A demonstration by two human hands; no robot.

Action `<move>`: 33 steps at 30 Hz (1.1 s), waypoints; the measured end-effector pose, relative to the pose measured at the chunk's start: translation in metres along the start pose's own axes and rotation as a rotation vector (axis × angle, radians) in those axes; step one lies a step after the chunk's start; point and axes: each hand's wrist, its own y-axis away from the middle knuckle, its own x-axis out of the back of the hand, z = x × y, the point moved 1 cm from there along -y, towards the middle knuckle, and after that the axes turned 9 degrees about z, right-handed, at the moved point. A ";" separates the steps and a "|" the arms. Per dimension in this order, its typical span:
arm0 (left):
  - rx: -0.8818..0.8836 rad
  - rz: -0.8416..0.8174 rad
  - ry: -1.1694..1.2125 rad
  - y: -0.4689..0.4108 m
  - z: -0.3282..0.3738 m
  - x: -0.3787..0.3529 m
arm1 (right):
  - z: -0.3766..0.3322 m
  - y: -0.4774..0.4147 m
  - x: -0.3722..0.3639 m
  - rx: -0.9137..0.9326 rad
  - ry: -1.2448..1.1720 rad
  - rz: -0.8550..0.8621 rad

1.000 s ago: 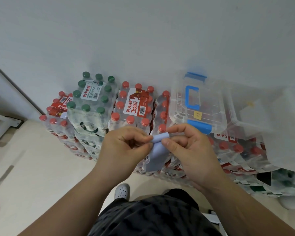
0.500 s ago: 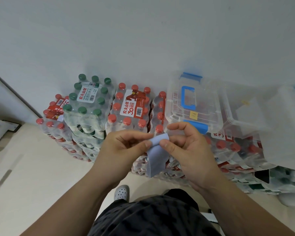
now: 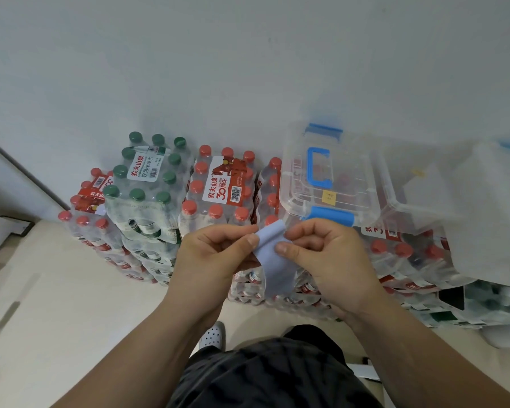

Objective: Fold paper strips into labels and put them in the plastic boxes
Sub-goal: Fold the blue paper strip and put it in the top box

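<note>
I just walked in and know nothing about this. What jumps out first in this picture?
Dead centre, the left hand and right hand pinch a pale blue paper strip between them, its top end curled over. Just behind stands a clear plastic box with a blue handle, resting on shrink-wrapped packs of water bottles with red and green caps.

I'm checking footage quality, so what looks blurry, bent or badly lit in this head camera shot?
Head view: the strip, left hand and right hand are sharp; head view, right edge: the open box smears into haze; wide-angle bend leans the bottle packs outward; light is flat, without hard shadows.
</note>
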 end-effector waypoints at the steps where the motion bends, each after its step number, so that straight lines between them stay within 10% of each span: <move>1: -0.007 -0.010 0.001 0.000 0.000 0.000 | 0.000 0.000 0.000 -0.007 -0.006 0.004; 24: -0.004 -0.003 0.055 0.005 0.005 -0.018 | 0.005 0.002 0.006 0.421 0.218 0.162; 33: -0.019 0.005 0.007 0.000 0.007 -0.018 | -0.002 -0.006 0.012 0.230 0.123 0.004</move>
